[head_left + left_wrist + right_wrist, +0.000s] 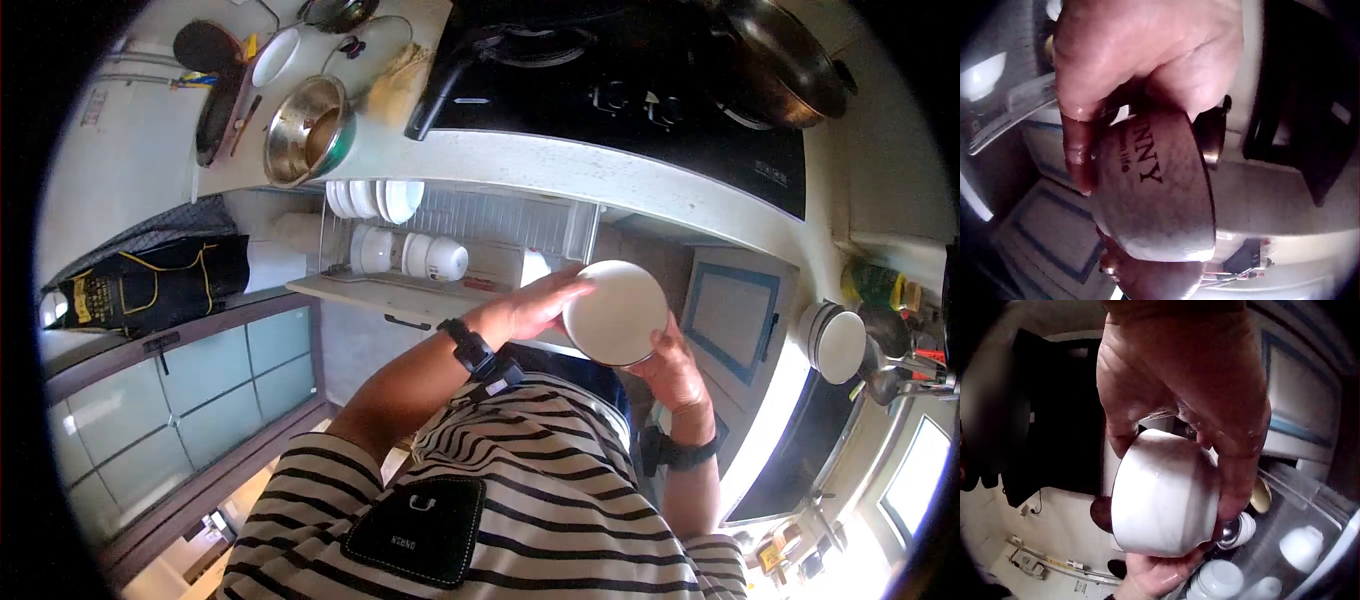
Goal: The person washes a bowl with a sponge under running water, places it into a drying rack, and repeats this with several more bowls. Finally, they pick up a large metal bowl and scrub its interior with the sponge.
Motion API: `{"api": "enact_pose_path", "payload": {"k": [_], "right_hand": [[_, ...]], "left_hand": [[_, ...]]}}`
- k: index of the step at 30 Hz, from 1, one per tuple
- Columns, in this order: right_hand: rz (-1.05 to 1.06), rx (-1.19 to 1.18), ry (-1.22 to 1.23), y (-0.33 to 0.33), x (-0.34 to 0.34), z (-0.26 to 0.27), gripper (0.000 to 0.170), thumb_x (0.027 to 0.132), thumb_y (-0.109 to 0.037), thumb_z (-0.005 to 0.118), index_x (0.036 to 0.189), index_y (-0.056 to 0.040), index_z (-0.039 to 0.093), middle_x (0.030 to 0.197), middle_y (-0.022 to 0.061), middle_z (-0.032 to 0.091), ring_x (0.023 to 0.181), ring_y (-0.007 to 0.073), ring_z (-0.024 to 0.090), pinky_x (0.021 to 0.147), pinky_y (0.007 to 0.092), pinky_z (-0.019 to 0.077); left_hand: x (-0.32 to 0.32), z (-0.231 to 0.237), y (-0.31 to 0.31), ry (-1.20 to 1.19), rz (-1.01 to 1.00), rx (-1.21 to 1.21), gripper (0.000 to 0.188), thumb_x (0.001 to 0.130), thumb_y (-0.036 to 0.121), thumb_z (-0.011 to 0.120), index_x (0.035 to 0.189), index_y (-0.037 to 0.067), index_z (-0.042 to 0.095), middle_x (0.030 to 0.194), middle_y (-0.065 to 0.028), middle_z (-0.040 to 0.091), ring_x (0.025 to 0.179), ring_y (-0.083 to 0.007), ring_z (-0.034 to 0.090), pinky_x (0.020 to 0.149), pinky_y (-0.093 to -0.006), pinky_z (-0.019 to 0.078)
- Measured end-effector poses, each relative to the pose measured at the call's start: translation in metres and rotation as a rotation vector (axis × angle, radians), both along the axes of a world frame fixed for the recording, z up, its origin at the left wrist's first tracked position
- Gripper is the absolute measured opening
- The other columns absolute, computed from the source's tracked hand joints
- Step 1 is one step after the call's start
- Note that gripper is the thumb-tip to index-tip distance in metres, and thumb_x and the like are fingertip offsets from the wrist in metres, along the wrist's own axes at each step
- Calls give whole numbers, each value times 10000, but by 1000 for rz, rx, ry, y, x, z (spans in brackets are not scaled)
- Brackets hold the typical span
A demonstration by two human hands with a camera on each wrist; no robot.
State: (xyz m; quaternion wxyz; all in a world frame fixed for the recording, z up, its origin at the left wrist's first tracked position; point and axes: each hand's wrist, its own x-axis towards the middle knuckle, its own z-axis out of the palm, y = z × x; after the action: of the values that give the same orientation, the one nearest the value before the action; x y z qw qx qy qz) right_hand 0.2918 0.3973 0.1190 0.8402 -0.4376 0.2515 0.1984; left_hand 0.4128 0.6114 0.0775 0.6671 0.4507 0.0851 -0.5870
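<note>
In the head view, both hands hold a white bowl [617, 312] in the air, below the front edge of the desk [540, 152]. The left grip [538, 306] has fingers curled round it at its ten o'clock; the right grip [674, 374] clasps it at four o'clock. Dark lettering [1145, 150] marks its outer wall. From the bowl, the stove [600, 90] lies at twelve o'clock, a pan [790, 70] at one, the rack [480, 215] with white crockery at ten, and stacked bowls [838, 346] at three.
</note>
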Motion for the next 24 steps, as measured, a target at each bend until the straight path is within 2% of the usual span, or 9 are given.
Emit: {"api": "enact_pose_path", "payload": {"k": [4,5,8,11,13,15,19,21,24], "right_hand": [[119,-220,132,72,22,-23,690,893,-460,646,1438,-124,388,1121,19,607,921,134,611,728,290,537],[105,-165,151,92,35,-28,638,899,-368,661,1426,-119,399,1086,-13,607,832,89,596,682,260,517],[260,-452,345,151,75,-50,673,889,-343,668,1436,-85,372,1140,55,644,1089,179,570,830,304,506],[356,-679,361,195,103,-117,688,863,-311,681,1420,-58,365,1094,106,670,1035,237,605,834,350,515],[591,-972,65,205,97,-200,680,843,-329,705,1404,-85,410,1165,94,613,997,227,618,799,329,520],[720,-1142,35,223,109,-220,688,816,-370,717,1395,-115,447,1242,107,564,1020,249,616,832,336,509],[764,-1147,364,273,150,-221,732,748,-502,707,1376,-184,507,1392,172,467,1198,329,543,1001,395,433],[904,-1133,370,287,163,-217,879,683,-585,710,1408,-155,464,1439,195,433,1311,337,460,1055,419,394],[723,-1232,481,309,170,-227,1043,675,-587,732,1435,-31,282,1362,299,436,1238,433,499,1018,478,435]], "left_hand": [[0,-77,72,33,115,-127,507,969,371,568,1408,142,461,1350,-84,525,1217,-227,515,950,-434,477],[2,-76,89,-128,89,212,509,969,346,564,1394,85,466,1328,-116,553,1217,-254,526,966,-416,469],[4,-122,150,-845,-74,683,521,955,323,564,1369,21,466,1299,-158,575,1212,-280,539,991,-388,453],[20,-98,192,-950,-208,297,502,937,286,559,1333,-15,485,1269,-191,594,1195,-283,558,1012,-383,435],[8,-118,196,-779,-123,252,425,926,217,549,1275,-25,527,1259,-221,593,1168,-331,568,983,-420,437],[14,-126,199,-638,-107,296,324,937,173,520,1193,-13,588,1191,-224,632,1086,-367,612,899,-436,476],[25,-194,215,-643,-187,401,277,957,171,502,1163,36,630,990,-179,704,968,-334,666,811,-425,508],[34,-194,226,-526,-162,435,259,951,153,506,1144,47,641,994,-174,704,966,-316,667,806,-411,506],[28,-240,236,-622,-123,448,245,940,134,495,1099,52,662,976,-134,705,926,-250,649,796,-378,489]]}}
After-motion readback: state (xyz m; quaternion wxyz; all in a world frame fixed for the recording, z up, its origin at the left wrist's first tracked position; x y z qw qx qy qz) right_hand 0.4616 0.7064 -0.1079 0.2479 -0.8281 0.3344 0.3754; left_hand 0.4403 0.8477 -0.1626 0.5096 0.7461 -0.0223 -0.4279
